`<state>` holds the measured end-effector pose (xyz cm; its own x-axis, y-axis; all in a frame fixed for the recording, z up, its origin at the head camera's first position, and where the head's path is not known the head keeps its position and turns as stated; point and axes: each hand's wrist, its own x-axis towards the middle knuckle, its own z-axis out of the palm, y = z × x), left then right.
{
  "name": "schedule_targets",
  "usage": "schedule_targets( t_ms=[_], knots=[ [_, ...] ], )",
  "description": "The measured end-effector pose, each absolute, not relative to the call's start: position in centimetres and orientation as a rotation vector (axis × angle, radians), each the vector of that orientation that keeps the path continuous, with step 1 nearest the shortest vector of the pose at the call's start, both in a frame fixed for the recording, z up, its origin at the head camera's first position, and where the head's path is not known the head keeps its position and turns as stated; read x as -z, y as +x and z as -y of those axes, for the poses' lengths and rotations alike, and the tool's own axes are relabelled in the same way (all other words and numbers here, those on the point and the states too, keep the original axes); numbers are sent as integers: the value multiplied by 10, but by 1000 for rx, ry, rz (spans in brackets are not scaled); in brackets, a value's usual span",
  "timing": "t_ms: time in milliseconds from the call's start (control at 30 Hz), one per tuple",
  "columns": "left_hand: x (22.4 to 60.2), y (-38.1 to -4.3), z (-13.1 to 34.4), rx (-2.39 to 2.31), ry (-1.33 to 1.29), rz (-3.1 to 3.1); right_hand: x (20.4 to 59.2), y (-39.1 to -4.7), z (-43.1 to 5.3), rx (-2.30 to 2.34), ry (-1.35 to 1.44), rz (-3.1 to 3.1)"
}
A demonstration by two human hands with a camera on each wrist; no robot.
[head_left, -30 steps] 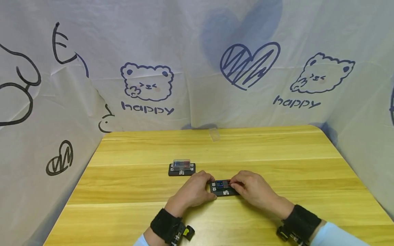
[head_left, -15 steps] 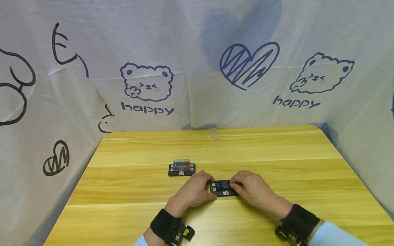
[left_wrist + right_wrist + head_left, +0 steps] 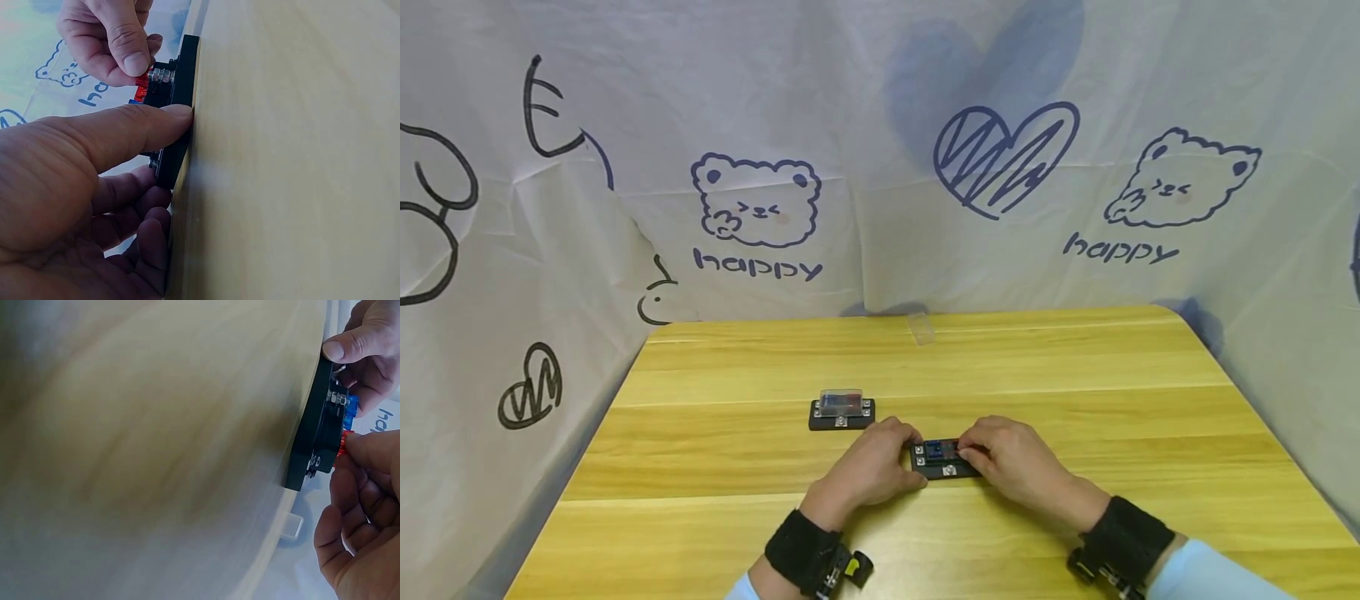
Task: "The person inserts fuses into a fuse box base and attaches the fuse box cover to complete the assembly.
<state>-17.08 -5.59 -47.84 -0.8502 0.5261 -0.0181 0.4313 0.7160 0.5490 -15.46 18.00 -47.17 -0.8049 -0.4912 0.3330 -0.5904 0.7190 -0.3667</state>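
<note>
A black fuse block point(image 3: 936, 473) with metal screw terminals lies on the table. My left hand point(image 3: 880, 464) grips its left end, the thumb along the near side and the fingers behind. Over the right part of the block, my right hand point(image 3: 1017, 458) pinches a red blade fuse point(image 3: 342, 444) between thumb and index finger. The fuse sits at the top of the block, partly covered by the fingertips. Blue blade fuses point(image 3: 351, 410) stand in the block beside it, toward the left hand.
Behind and left of the hands stands a second fuse block point(image 3: 842, 422) with a clear cover over its blue and red fuses. A loose clear cover point(image 3: 921, 328) lies at the table's back edge. White cloth point(image 3: 865, 125) with drawings surrounds the wooden table point(image 3: 715, 450).
Both hands keep their places on the fuse block, and the right wrist has shifted very slightly left. The view itself has moved a little.
</note>
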Motion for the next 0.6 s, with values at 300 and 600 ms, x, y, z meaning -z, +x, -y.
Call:
schedule_targets(
  t_ms=[300,600],
  knots=[
    [478,-170,57,-823,775,-2749,472,-155,-180,-692,805,2766],
    [479,-171,57,-814,770,-2753,470,-156,-180,-718,783,2812]
  ],
)
